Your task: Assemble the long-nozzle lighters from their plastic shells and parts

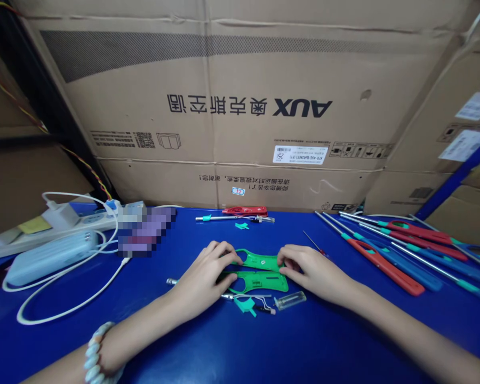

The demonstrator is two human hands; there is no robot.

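green plastic is seen between the two hands: two long shell halves, an upper half [260,261] and a lower half [260,282], are laid side by side on the blue table [208,352], close together. by the left hand [212,269], half bent, with its thumb a little apart from the fingers, the loop ends of both halves are touched. by the right hand [308,269], with its fingers loosely curled, their other ends are touched. whether the halves are firmly gripped or only steadied cannot be told. under the left hand a metal rod [226,296] is partly hidden. between the hands, on the near side, a teal piece [246,306] and a clear tank [290,300] are placed. beyond the hands a red shell [246,210] and another rod [224,218] are seen. to the right of the right hand several long-nosed lighters [388,266] are spread. left of the left hand a light blue power bank [52,258] is set.
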